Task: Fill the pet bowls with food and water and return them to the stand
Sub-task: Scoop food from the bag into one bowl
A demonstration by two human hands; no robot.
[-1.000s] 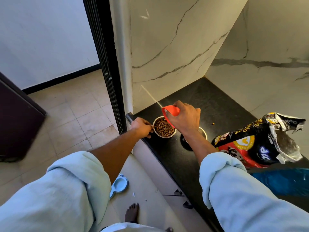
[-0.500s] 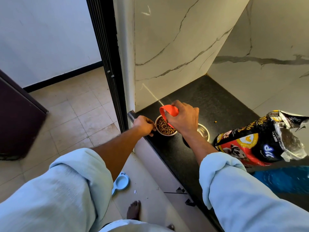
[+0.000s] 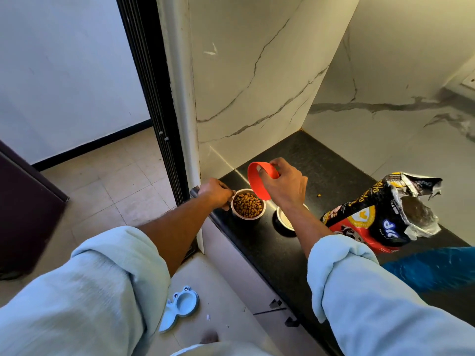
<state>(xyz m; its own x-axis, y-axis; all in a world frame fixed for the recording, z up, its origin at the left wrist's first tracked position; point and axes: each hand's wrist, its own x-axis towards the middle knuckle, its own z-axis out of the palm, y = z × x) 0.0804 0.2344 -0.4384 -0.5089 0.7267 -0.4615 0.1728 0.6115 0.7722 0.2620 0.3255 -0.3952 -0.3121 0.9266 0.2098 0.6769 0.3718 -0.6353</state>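
Note:
A steel bowl full of brown kibble sits near the left end of the black counter. My left hand grips its left rim. My right hand holds a red scoop cup tipped on its side just above and right of that bowl. A second steel bowl stands to the right, partly hidden under my right wrist. The opened pet food bag lies on the counter at the right. The pale blue bowl stand lies on the floor below.
A marble wall closes the counter's back and left side. One loose kibble piece lies on the counter. A dark door frame stands left of the counter. A blue object sits at the right edge. My bare foot is near the stand.
My right hand has lifted the red scoop up and away from the kibble bowl, tilting it more on its side. My left hand stays on the bowl's rim.

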